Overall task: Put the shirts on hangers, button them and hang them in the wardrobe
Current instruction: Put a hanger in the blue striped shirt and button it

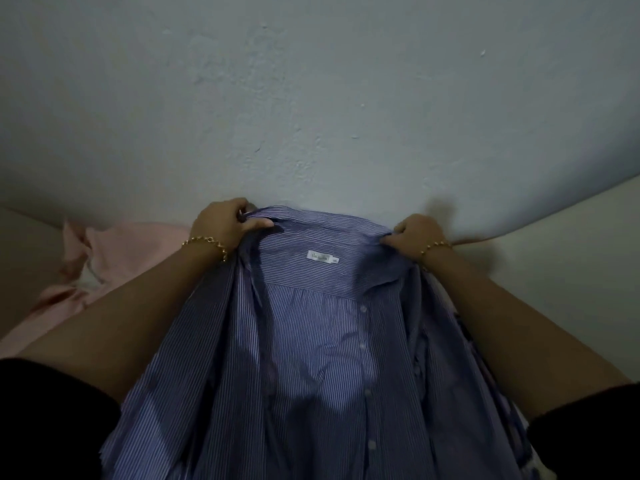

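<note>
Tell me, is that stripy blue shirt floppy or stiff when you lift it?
Probably floppy: the striped shirt sags in soft folds below where the left hand and right hand pinch its collar. It likely feels light, since two pinches seem enough to hold it up.

Pale grey-blue plaster wall [311, 98] with small chips and rough patches, cream surface [571, 254] meeting its foot at right and far left, crumpled pink cloth [131, 251] heaped at the surface's left edge against the wall.

Striped woven cloth shirt [311, 358]; matt rough plaster wall [311, 98]; shiny gold-coloured bracelets [207, 242]
</note>
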